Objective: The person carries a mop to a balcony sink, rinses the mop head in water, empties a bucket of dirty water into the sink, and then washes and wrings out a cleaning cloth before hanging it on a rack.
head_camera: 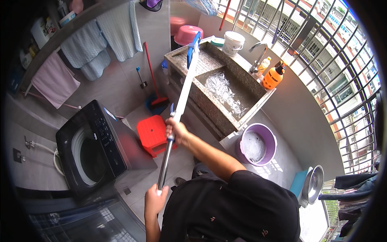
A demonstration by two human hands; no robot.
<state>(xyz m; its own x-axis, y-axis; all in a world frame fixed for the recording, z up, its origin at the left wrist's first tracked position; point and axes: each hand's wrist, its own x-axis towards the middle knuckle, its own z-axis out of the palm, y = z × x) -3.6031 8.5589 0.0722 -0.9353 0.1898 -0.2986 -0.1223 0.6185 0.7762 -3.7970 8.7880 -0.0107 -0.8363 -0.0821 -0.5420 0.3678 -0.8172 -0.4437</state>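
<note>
A long-handled mop (185, 87) with a white and metal pole and a blue head runs upward, the head raised over the sink. My left hand (155, 198) is closed around the lower end of the metal pole. Higher up, at the joint with the white section, my right hand (177, 130) grips the same pole. Behind the mop stands a speckled stone sink (217, 116); its ribbed washboard part is partly hidden by the mop, and crumpled cloth (222, 90) lies in water in its basin. A purple bucket (270, 145) with foamy water stands beside the sink.
A red plastic stool (151, 130) stands between me and a red broom (152, 75). At left is a black washing machine (108, 142). An orange spray bottle (273, 75), a faucet (257, 59) and a white tub (233, 43) line the sink's back edge. Barred windows curve around the right.
</note>
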